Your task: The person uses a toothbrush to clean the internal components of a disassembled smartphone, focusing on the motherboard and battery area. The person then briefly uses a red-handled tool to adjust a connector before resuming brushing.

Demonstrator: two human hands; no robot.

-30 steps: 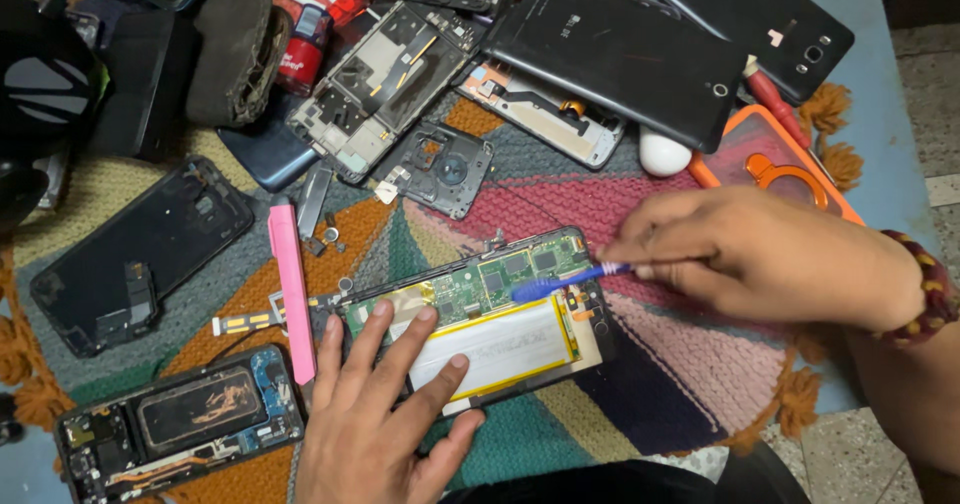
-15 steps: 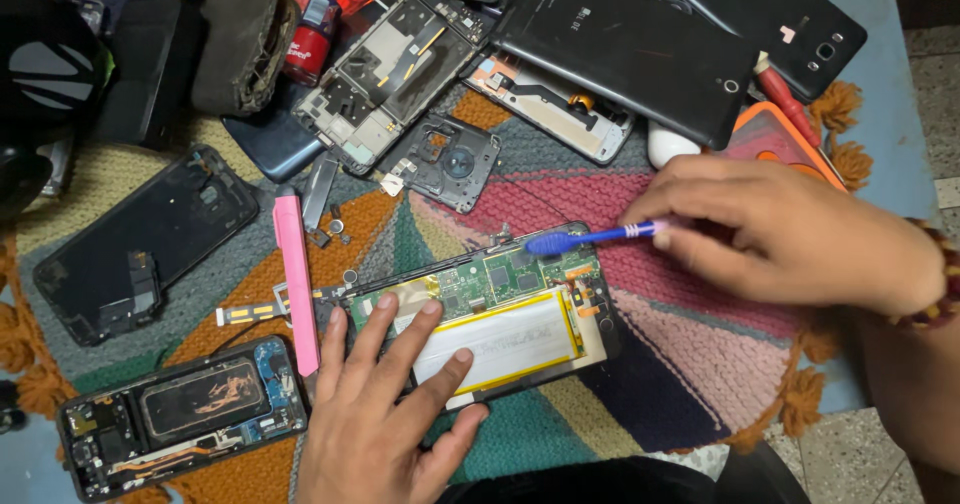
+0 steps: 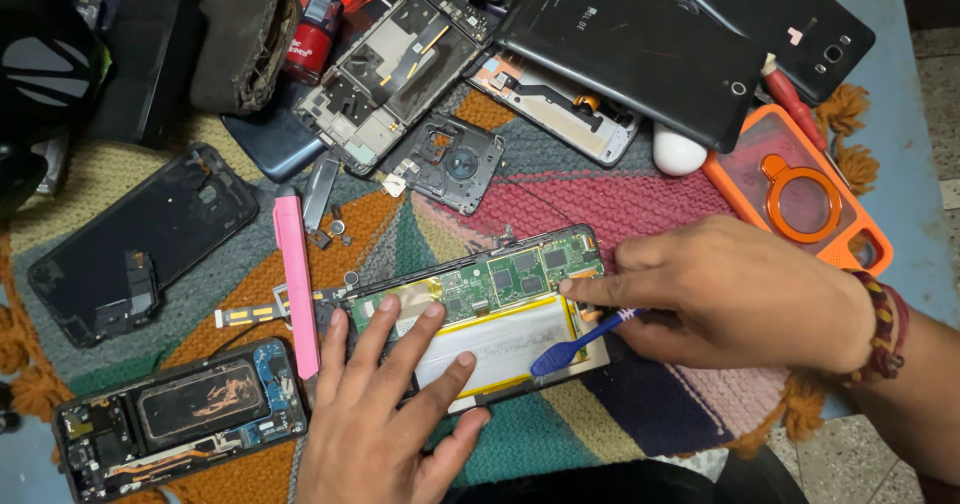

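Head view: opened phone (image 3: 480,309), blue brush (image 3: 575,341).

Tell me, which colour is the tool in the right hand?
Blue: the tool in the right hand, head view.

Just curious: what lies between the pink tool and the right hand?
In the head view, the opened phone, its green board and white battery exposed, with the left hand pressing on it.

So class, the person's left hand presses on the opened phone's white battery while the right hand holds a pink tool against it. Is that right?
Not quite. The head view shows the right hand holding a blue tool; the pink tool lies untouched on the mat. The left hand does press on the opened phone's white battery.
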